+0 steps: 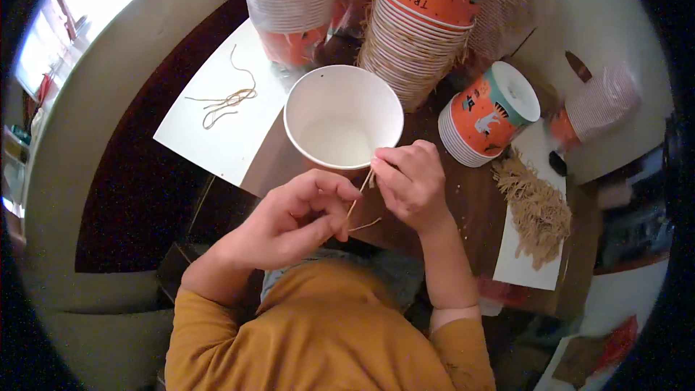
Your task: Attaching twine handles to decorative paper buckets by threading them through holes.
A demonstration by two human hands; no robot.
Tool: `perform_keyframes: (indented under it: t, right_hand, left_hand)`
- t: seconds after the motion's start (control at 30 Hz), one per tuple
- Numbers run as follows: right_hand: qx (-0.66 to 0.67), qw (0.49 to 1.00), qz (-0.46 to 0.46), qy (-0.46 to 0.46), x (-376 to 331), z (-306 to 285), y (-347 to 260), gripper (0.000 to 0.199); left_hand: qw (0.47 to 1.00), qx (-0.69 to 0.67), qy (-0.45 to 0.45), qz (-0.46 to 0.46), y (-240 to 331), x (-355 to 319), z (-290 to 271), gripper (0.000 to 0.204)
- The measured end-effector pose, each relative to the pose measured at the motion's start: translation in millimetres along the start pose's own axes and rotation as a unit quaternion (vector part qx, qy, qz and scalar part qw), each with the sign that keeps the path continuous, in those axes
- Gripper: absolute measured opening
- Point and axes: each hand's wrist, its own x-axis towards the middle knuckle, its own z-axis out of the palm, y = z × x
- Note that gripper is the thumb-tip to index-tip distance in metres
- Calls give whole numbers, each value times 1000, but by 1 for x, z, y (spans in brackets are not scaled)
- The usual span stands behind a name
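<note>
A white-lined paper bucket [340,90] stands open side up on the table before me, its inside bare. At its near rim my right hand [411,185] pinches a thin tan string [365,182] between thumb and fingertips. Just left of it, my left hand [300,216] has its fingers curled around the lower stretch of the same string. One string end pokes out to the right below the left hand. How the string meets the bucket's rim is hidden by my right fingers.
Several tan strings [235,98] lie on a white sheet [206,134] at left. Behind stand tall stacks of nested buckets [413,43], some in plastic wrap. At right are an upturned orange bucket stack [478,119] and a bundle of cut string [536,210] on white card.
</note>
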Motion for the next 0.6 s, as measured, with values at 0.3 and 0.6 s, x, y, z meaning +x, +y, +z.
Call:
perform_keyframes:
  t: [0.3,0.6]
  right_hand:
    - [-88,984,116,-98,-3,-38,33,48]
    - [428,790,352,-263,58,-55,-48,46]
  left_hand:
    - [989,50,17,-140,45,-20,-39,52]
    - [987,150,-58,10,39,17,-23,43]
